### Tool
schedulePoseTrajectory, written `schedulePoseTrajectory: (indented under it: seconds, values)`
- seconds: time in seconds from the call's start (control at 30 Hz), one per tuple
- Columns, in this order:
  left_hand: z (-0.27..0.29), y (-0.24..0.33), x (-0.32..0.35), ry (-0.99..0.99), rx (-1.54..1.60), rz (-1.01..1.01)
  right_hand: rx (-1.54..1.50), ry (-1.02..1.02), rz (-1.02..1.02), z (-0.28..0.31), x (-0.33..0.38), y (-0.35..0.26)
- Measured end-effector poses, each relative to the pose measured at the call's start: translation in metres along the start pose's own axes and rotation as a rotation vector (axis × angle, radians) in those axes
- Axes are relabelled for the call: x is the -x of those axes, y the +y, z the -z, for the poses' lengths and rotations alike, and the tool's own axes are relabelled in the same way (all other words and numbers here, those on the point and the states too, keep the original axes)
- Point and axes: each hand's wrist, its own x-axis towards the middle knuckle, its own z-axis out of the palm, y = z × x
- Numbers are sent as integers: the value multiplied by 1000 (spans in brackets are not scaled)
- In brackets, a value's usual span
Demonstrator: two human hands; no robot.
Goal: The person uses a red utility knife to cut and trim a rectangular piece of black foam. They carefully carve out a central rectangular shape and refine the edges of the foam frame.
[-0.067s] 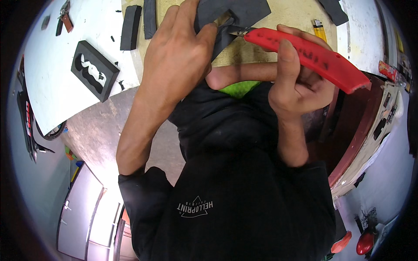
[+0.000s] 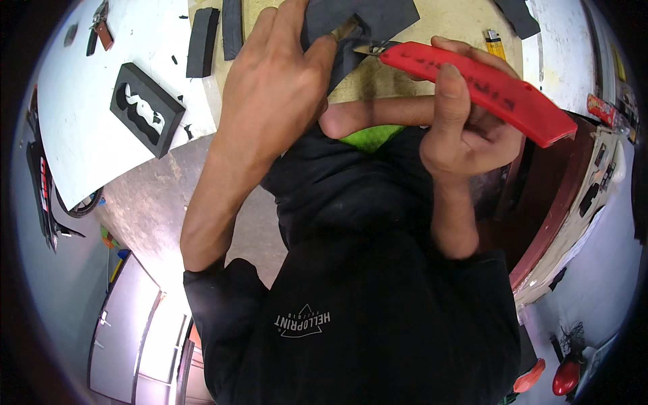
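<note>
A dark grey foam sheet (image 2: 391, 19) with a cut opening lies on a yellowish board (image 2: 385, 79) at the top of the view. My left hand (image 2: 280, 74) holds the sheet down, thumb beside the opening; its other fingertips are partly hidden. In my right hand (image 2: 466, 128) is a red utility knife (image 2: 479, 84), gripped between thumb and fingers. The knife's blade points left, its tip at the sheet's lower part by the opening. Whether the tip is in the foam, I cannot tell.
A black foam block with a shaped cutout (image 2: 162, 138) and a dark foam strip (image 2: 202, 44) lie to the left. A yellow lighter (image 2: 495, 45) and another dark foam piece (image 2: 518, 19) lie at the right. A bare limb (image 2: 385, 113) crosses below the board.
My right hand and the knife have shifted slightly to the right. My left hand and the foam sheet look the same.
</note>
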Motion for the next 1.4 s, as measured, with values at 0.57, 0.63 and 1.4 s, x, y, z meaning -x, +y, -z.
schedulePoseTrajectory:
  seconds: [0.57,0.63,1.4]
  values:
    - [-1,1,0,-3,-6,-12,-58,-114,-3,2,-10,8]
    - [-1,2,-2,1,2,-9,-27,-86,16,0,-10,6]
    - [-26,41,-5,600,1046,581,-302,-247,-664,-7,7,0]
